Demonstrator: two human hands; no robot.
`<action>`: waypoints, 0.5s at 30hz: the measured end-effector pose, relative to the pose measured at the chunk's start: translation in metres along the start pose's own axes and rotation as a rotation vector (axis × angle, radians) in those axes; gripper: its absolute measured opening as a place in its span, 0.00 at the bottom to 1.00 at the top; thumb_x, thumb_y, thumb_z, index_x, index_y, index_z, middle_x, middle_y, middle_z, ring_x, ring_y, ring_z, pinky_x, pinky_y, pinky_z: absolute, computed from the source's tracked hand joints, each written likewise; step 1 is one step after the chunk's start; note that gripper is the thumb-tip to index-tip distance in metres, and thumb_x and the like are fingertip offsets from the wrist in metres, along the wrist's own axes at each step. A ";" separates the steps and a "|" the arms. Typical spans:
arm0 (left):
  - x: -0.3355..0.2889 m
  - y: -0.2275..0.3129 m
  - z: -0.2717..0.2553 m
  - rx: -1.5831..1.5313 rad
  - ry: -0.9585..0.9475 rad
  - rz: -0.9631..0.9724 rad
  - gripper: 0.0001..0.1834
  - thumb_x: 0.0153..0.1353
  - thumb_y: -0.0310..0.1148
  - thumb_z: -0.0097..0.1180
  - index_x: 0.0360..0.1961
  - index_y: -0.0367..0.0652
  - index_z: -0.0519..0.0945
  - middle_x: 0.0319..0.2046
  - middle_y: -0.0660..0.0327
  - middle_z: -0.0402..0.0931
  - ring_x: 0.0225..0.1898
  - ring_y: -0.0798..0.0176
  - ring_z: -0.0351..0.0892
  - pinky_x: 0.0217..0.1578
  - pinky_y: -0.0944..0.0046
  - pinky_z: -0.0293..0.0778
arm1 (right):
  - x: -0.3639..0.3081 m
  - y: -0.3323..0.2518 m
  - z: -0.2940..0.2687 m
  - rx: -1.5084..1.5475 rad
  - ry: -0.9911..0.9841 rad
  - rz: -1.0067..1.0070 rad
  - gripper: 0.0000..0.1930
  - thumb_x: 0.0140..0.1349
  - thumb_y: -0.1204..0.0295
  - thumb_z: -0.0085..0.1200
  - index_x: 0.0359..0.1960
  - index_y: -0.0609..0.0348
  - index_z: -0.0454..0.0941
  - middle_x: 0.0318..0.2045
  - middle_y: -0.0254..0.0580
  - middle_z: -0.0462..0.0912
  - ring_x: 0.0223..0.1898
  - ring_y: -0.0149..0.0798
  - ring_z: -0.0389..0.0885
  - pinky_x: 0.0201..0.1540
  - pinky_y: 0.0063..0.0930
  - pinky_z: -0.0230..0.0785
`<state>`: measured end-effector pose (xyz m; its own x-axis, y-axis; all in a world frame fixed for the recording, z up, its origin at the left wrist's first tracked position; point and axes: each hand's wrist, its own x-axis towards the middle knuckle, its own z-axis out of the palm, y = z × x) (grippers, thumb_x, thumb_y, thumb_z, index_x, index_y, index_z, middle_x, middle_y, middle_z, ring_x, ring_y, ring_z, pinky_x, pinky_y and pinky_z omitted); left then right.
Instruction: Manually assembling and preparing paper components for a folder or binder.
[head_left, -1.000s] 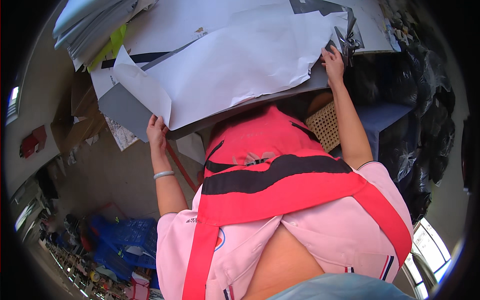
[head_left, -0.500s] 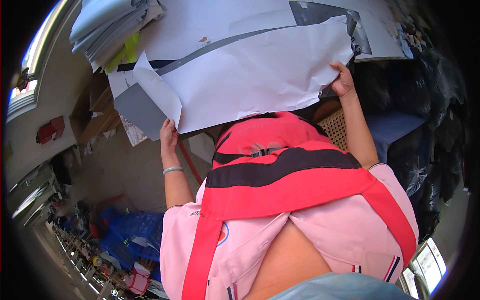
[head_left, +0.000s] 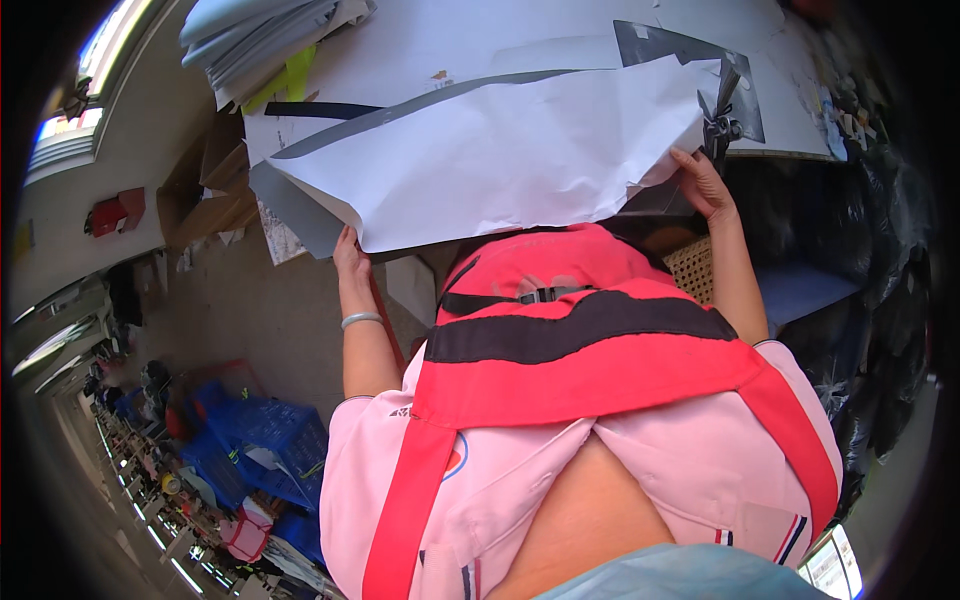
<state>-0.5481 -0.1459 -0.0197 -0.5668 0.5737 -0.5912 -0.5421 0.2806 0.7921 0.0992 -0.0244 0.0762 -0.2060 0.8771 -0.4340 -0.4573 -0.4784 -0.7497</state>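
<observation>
A large, creased white sheet (head_left: 480,160) spans the space between my two hands and lies over a grey sheet (head_left: 310,215), whose edges show at the far side and at the left corner. My left hand (head_left: 351,255) pinches the near left corner, where the white sheet bends up a little. At the right end my right hand (head_left: 704,185) grips the sheet's edge, thumb and fingers closed. Whether each hand holds both layers is hard to tell. Just beyond the right hand stands a black metal fitting (head_left: 724,130) at the table edge.
Folded light-blue fabric (head_left: 255,40) is piled on the white table (head_left: 450,40) at the far left, beside a yellow-green strip (head_left: 290,80). A dark grey piece (head_left: 660,42) lies at the far right. Black plastic bags (head_left: 880,220) crowd the right; blue crates (head_left: 265,435) stand at lower left.
The white sheet's left corner, curled upright before, now lies lower over the grey sheet. Both hands keep hold of the sheet. The whole view has shifted slightly.
</observation>
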 end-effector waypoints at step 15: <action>-0.074 0.050 0.073 1.023 0.307 1.065 0.30 0.59 0.22 0.55 0.64 0.35 0.66 0.61 0.43 0.62 0.62 0.41 0.65 0.64 0.49 0.62 | 0.004 0.018 -0.017 -0.993 0.756 -0.341 0.21 0.60 0.59 0.64 0.44 0.67 0.83 0.36 0.51 0.87 0.39 0.42 0.85 0.45 0.36 0.73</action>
<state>-0.4888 -0.1181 0.0747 -0.5793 0.7067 0.4063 0.7747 0.3224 0.5439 0.1046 -0.0304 0.0526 0.4796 0.8741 -0.0772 0.5123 -0.3504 -0.7841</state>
